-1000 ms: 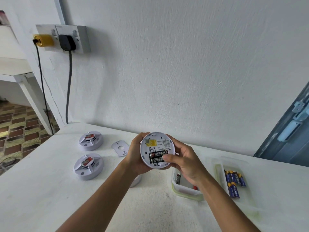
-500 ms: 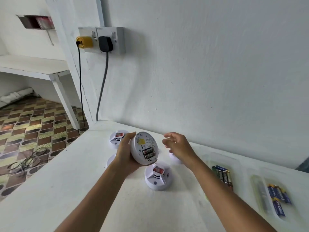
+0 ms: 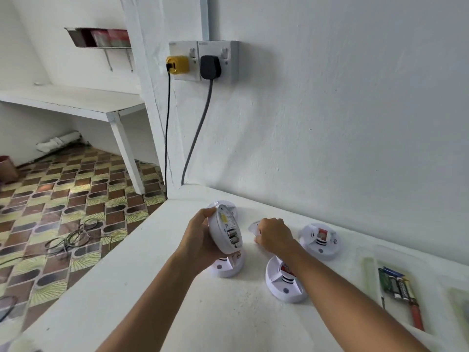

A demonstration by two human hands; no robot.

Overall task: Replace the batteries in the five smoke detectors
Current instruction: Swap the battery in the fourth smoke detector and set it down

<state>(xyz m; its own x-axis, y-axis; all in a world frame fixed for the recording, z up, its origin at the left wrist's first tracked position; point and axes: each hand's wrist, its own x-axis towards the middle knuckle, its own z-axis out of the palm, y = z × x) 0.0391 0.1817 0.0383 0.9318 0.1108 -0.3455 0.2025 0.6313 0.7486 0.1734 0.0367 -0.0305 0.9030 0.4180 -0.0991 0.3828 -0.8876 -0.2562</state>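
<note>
The open smoke detector [image 3: 225, 228] is held above the tabletop [image 3: 142, 288] in the left hand [image 3: 200, 240], tilted on edge with its back facing right, so that its battery bay [image 3: 234, 237] shows two batteries seated side by side below a small yellow label. The left hand grips it round the rim from behind. Just to the right, the right hand [image 3: 272, 235] is down at the tabletop with its fingers curled onto a small white cover plate [image 3: 254, 227] (whether it pinches the plate or only touches it cannot be told). Four more smoke detectors lie on the tabletop around the hands: one behind the held unit [image 3: 232, 207], mostly hidden; one below it [image 3: 228, 266], partly under the left hand; one under the right forearm [image 3: 284, 285]; and one near the wall to the right [image 3: 320, 241], its red tab visible. Further right, a clear tray [image 3: 368, 270] holds loose batteries [image 3: 397, 284] and a red-handled tool [image 3: 417, 316]. On the wall above the tabletop's corner, a double socket [image 3: 215, 62] carries a yellow plug [image 3: 177, 64] and a black plug [image 3: 210, 66], their cords hanging down. To the left, a patterned tile floor [image 3: 50, 199] lies below a white shelf [image 3: 76, 102].
</note>
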